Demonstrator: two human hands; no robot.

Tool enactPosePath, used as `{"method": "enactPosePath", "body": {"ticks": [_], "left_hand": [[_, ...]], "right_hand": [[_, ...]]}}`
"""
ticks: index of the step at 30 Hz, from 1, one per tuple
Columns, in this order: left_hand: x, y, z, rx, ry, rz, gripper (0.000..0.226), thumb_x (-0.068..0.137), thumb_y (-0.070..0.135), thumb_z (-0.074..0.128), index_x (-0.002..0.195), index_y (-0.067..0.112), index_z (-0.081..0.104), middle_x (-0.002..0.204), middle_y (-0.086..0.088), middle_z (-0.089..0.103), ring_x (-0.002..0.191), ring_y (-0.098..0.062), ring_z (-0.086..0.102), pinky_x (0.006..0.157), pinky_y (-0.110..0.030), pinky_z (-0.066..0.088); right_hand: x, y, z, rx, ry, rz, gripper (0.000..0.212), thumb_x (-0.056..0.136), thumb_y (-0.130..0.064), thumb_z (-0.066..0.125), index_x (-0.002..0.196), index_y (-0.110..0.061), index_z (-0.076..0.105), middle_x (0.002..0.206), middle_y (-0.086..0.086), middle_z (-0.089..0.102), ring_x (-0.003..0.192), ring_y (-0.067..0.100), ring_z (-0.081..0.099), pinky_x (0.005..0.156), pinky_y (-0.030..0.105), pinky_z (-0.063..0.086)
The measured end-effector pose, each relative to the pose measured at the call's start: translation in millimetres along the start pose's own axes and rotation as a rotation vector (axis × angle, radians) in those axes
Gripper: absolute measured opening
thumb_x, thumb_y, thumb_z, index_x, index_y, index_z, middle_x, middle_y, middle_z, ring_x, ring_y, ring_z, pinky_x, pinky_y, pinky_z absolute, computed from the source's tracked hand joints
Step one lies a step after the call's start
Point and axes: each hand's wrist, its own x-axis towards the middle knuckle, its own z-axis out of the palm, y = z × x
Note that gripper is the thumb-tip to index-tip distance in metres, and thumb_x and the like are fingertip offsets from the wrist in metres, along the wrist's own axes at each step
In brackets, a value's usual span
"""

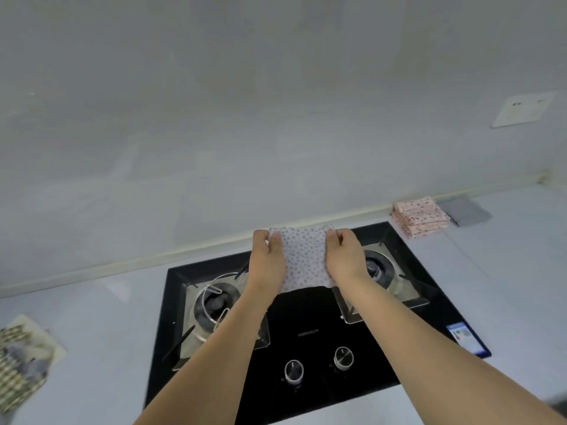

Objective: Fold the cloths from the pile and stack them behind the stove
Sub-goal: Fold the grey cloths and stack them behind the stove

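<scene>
Overhead, left hand [267, 252] and right hand [343, 251] each pinch a top corner of a white dotted cloth [303, 259], held over the black two-burner stove [306, 314]. Right of the right hand, a folded pink stack [420, 216] sits by the pale wall [214, 118], grey cloth [466, 211] just beyond. Far left of the left hand, the unfolded pile [24, 360] lies on the grey countertop [92, 332].
</scene>
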Motion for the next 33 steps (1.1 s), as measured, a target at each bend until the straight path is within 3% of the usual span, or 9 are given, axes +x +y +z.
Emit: {"method": "enactPosePath", "body": {"ticks": [3, 7, 11, 16, 20, 24, 28, 31, 33], "left_hand": [[10, 13, 51, -0.008, -0.040, -0.009, 0.023, 0.103, 0.040, 0.033, 0.114, 0.021, 0.040, 0.073, 0.000, 0.040, 0.058, -0.012, 0.038, 0.050, -0.025, 0.033], [17, 37, 126, -0.042, -0.080, -0.073, 0.017, 0.099, 0.048, 0.035, 0.102, 0.035, 0.045, 0.113, -0.010, 0.051, 0.086, -0.021, 0.060, 0.062, -0.033, 0.056], [26, 63, 196, -0.145, -0.148, -0.141, 0.015, 0.100, 0.032, 0.045, 0.103, 0.019, 0.052, 0.111, -0.009, 0.059, 0.104, -0.026, 0.059, 0.086, -0.041, 0.051], [28, 72, 274, -0.121, -0.190, -0.212, 0.013, 0.096, 0.026, 0.048, 0.102, 0.016, 0.052, 0.098, -0.010, 0.060, 0.091, -0.027, 0.058, 0.076, -0.040, 0.046], [43, 89, 339, -0.077, -0.204, -0.180, 0.010, 0.099, 0.024, 0.045, 0.096, 0.014, 0.049, 0.081, -0.002, 0.052, 0.076, -0.020, 0.051, 0.054, -0.024, 0.040], [58, 108, 411, -0.102, -0.230, -0.232, 0.006, 0.098, 0.020, 0.046, 0.096, 0.015, 0.049, 0.090, -0.008, 0.059, 0.078, -0.022, 0.056, 0.064, -0.029, 0.046], [88, 122, 485, -0.125, -0.212, -0.272, 0.012, 0.097, 0.017, 0.046, 0.086, 0.020, 0.049, 0.087, -0.008, 0.060, 0.077, -0.024, 0.056, 0.059, -0.033, 0.051], [117, 128, 543, -0.120, -0.184, -0.291, 0.013, 0.096, 0.012, 0.046, 0.085, 0.019, 0.047, 0.080, -0.008, 0.056, 0.068, -0.022, 0.052, 0.064, -0.039, 0.052], [138, 124, 579, -0.078, -0.143, -0.295, 0.015, 0.095, 0.011, 0.046, 0.082, 0.018, 0.045, 0.072, -0.008, 0.054, 0.060, -0.020, 0.049, 0.057, -0.035, 0.047]], "right_hand": [[30, 11, -39, -0.022, 0.046, 0.000, 0.029, 0.103, -0.034, 0.037, 0.098, -0.009, 0.051, 0.073, 0.000, 0.050, 0.061, 0.011, 0.045, 0.055, 0.024, 0.038], [78, 28, -104, -0.029, 0.073, -0.011, 0.026, 0.103, -0.031, 0.037, 0.091, -0.011, 0.049, 0.072, -0.002, 0.048, 0.061, 0.009, 0.042, 0.053, 0.023, 0.034], [133, 48, -167, -0.017, 0.039, 0.009, 0.023, 0.103, -0.033, 0.038, 0.099, -0.014, 0.050, 0.085, -0.003, 0.053, 0.073, 0.006, 0.047, 0.061, 0.022, 0.039], [183, 72, -241, 0.006, -0.095, 0.232, 0.026, 0.101, -0.038, 0.037, 0.090, -0.019, 0.051, 0.081, 0.000, 0.053, 0.069, 0.015, 0.051, 0.055, 0.025, 0.042], [219, 91, -287, 0.097, -0.133, 0.371, 0.026, 0.100, -0.023, 0.037, 0.114, -0.013, 0.056, 0.101, 0.008, 0.063, 0.079, 0.020, 0.061, 0.047, 0.020, 0.044], [269, 111, -337, 0.077, -0.090, 0.373, 0.033, 0.094, -0.010, 0.037, 0.114, -0.010, 0.062, 0.107, 0.014, 0.066, 0.085, 0.025, 0.062, 0.052, 0.022, 0.042], [339, 126, -387, -0.020, -0.078, 0.337, 0.029, 0.095, -0.004, 0.035, 0.100, -0.009, 0.063, 0.101, 0.010, 0.065, 0.091, 0.025, 0.062, 0.066, 0.028, 0.048], [400, 146, -411, -0.063, -0.088, 0.289, 0.031, 0.095, -0.006, 0.039, 0.112, -0.011, 0.064, 0.109, 0.010, 0.066, 0.096, 0.027, 0.064, 0.075, 0.032, 0.052], [438, 163, -420, -0.087, -0.086, 0.286, 0.037, 0.093, -0.006, 0.041, 0.125, -0.012, 0.058, 0.117, 0.009, 0.064, 0.101, 0.028, 0.062, 0.084, 0.037, 0.054]]}}
